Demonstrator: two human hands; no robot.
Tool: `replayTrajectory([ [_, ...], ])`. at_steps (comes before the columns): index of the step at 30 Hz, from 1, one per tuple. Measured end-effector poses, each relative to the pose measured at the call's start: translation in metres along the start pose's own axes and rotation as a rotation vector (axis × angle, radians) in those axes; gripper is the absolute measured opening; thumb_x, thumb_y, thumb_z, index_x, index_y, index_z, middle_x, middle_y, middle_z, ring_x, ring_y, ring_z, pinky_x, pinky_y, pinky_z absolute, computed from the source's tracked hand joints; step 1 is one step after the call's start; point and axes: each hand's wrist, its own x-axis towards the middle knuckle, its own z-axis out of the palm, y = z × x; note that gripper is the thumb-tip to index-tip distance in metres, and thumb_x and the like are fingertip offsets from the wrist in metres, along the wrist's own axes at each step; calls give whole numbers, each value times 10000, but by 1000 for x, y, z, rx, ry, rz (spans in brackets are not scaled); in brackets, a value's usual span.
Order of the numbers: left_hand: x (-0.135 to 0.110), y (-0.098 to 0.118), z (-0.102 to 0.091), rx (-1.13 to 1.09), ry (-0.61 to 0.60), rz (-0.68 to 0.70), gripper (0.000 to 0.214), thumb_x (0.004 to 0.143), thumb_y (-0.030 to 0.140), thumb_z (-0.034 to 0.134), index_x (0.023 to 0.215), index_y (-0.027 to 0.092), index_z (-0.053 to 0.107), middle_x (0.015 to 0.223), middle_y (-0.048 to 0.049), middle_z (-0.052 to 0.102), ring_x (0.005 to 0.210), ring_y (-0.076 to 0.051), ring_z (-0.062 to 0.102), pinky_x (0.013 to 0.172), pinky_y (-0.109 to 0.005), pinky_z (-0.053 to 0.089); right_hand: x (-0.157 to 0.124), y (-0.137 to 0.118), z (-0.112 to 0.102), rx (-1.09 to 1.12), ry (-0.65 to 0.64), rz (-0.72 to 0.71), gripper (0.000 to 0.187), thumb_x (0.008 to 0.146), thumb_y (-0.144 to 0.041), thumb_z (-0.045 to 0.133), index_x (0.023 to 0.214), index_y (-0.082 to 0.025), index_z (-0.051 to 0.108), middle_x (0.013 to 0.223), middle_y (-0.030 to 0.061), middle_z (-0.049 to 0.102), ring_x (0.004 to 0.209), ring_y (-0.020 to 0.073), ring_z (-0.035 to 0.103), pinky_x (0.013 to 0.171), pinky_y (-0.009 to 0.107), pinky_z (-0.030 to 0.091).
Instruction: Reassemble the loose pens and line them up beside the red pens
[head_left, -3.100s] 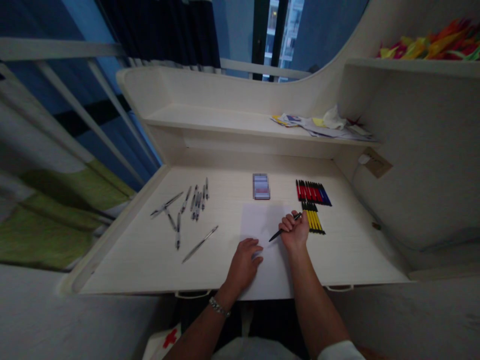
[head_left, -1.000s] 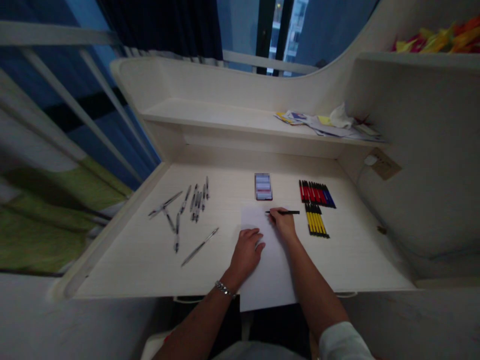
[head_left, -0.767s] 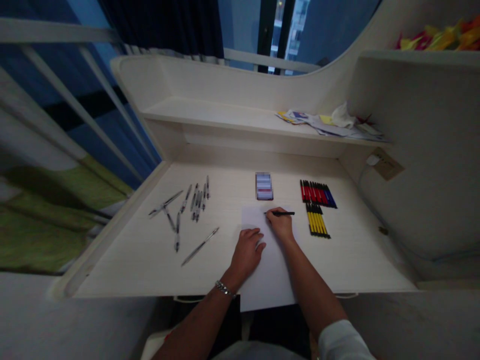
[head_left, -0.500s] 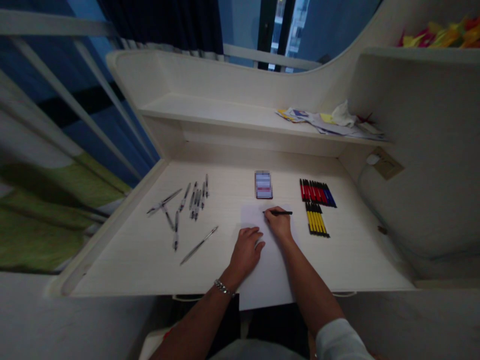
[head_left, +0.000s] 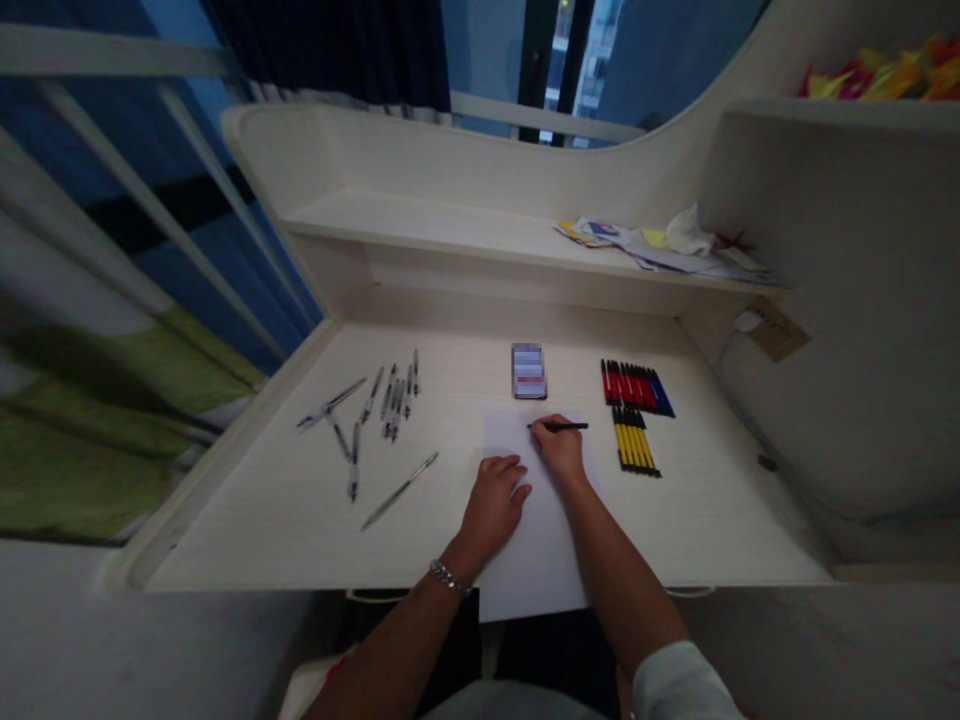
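A white sheet of paper (head_left: 536, 560) lies on the pale desk (head_left: 262, 500) and overhangs its front edge. My left hand (head_left: 495, 497) rests on the sheet's left side, fingers curled and pressing it flat. My right hand (head_left: 561, 449) grips a black pen (head_left: 559, 427) near the sheet's top, the tip pointing left onto the paper. A phone (head_left: 529, 370) lies just beyond the sheet.
Several red, black and blue pens (head_left: 636, 386) sit in a row at the right, with yellow pens (head_left: 636, 447) in front of them. Several clear pens (head_left: 375, 420) lie scattered at the left. Papers (head_left: 660, 250) clutter the shelf.
My right hand has turned the black pen from a raised fist grip to a writing hold and moved up-left onto the top of the sheet. My left hand stayed on the paper.
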Motion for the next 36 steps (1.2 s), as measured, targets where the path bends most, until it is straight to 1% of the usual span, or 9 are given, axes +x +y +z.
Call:
replayTrajectory([
  [6,0,0,0,17,13,-3,246,826,205,597,1062,196,665,1239,-78,601,1148,-256,468,1005,-444,357,2,-1,-1,99,-4,68,176,676,-359,646,675,-183,661,580,-13,627,548,137,539,523,242,410],
  [11,0,1,-1,4,8,-7,241,830,222,592,1059,204,666,1244,-74,598,1157,-265,471,1000,-461,357,6,-10,-11,557,82,247,253,719,-392,653,615,-163,625,653,44,659,634,152,602,547,250,461],
  [14,0,0,-1,-2,20,-5,237,824,216,598,1049,198,670,1224,-80,609,1155,-260,475,1004,-451,356,1,-15,-23,806,95,258,137,661,-256,720,726,-168,638,823,54,680,685,131,606,545,226,467],
  [16,1,0,-1,-11,13,-8,246,812,212,612,1051,201,670,1221,-83,611,1158,-261,478,1004,-456,354,-6,-18,-33,902,89,264,254,632,-183,739,859,-206,629,854,21,666,602,92,555,459,193,408],
  [18,1,-1,-1,-20,-2,-7,263,798,208,626,1058,205,668,1228,-86,607,1166,-264,479,1004,-461,354,-13,-20,-45,987,54,298,298,665,-237,738,925,-249,594,800,-17,634,512,69,478,392,174,328],
  [20,2,-1,-3,-22,-16,-1,273,792,198,628,1062,207,665,1232,-83,603,1172,-262,480,1007,-457,355,-20,-22,-57,1059,-30,357,262,728,-431,681,880,-250,568,680,-38,565,461,75,420,374,180,300],
  [24,2,0,-6,-4,-34,18,256,786,183,625,1036,200,675,1218,-87,612,1173,-260,483,1016,-437,357,-29,-24,-72,1126,-144,435,514,734,-726,456,635,-222,463,495,-60,361,414,95,343,393,222,327],
  [28,3,2,-7,-3,-41,18,238,777,174,629,1007,206,684,1204,-91,622,1170,-267,492,1013,-452,362,-31,-20,-76,1116,-124,450,509,751,-683,426,540,-222,378,448,-71,277,395,91,271,403,223,301],
  [36,4,7,-14,-19,-39,2,234,765,178,640,991,204,693,1170,-87,638,1153,-260,519,1017,-433,370,-35,-20,-72,1164,-88,415,402,767,-586,463,589,-226,454,466,-71,286,408,99,289,423,229,316],
])
